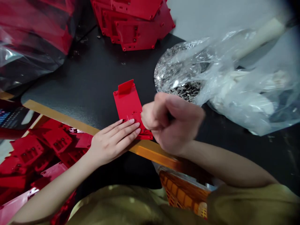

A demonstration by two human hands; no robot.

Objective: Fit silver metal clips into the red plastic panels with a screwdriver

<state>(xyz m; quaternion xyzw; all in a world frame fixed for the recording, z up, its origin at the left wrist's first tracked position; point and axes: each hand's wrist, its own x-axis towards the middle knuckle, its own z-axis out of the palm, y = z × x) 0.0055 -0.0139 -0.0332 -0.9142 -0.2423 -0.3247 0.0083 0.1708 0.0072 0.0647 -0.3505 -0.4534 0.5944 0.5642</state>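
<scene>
Red plate [127, 104] | near end under our flat left hand [114, 140] | our right hand [173, 122] fisted at its right edge, contents hidden

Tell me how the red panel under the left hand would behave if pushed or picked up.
The panel would probably feel stiff: its long edges look straight. It looks thin, so it is likely light for its size. Lying flat on the table, it would likely slide rather than roll if pushed without the left hand on it.
</scene>
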